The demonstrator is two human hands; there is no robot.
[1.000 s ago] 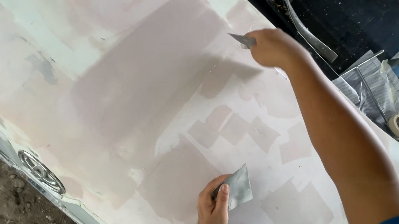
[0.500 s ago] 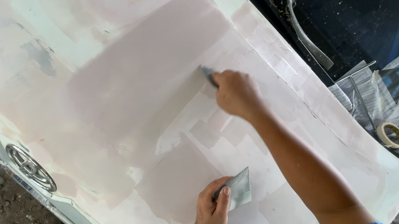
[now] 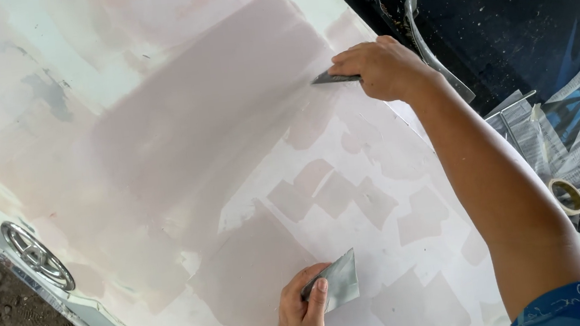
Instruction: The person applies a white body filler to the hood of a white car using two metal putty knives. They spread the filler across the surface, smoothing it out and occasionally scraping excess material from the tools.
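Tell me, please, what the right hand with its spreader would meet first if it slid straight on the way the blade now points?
The right hand points its spreader leftward across the car panel. First in that line seems to be the broad band of pinkish filler that the blade tip already rests on; nothing else stands in the way.

- Right arm bare, stretched out from the lower right towards the panel's far edge, a blue sleeve at the shoulder.
- Right hand [image 3: 382,66] knuckles up, fingers curled and pinched shut on a thin blade, wrist straight.
- Left hand [image 3: 302,316] low near the panel's near edge, thumb on top, fingers clamped on a flat plate; forearm mostly out of view.
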